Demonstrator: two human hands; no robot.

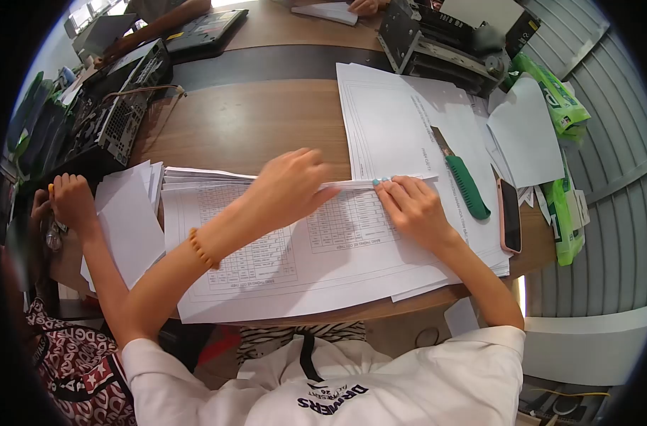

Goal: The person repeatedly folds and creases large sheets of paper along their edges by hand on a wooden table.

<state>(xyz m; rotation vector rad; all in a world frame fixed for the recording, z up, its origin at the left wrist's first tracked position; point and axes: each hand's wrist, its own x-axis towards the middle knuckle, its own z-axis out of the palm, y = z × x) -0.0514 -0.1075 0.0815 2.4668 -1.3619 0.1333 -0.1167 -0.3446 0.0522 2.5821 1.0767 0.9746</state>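
Note:
A large printed sheet [249, 280] with tables on it lies in front of me, with a narrow folded strip [359, 184] along its far edge. My right hand [412, 207], with teal nails, pinches this folded edge, fingertips on top of it. My left hand [291, 183], with a bead bracelet [203, 250] on the wrist, is over the same fold farther left. Its fingers are smeared by motion, and its thumb lies near the strip. Several folded paper layers [203, 177] show at the far left of the sheet. More large sheets [380, 106] lie beyond and under it.
Right of the sheet lie a green utility knife [467, 186], blade out, and a phone [508, 215]. Metal equipment [444, 46] and green packets [554, 99] stand farther right. A computer case [114, 117] and white papers [128, 216] are left, near another person's hand [73, 201]. A laptop [206, 32] is at the back.

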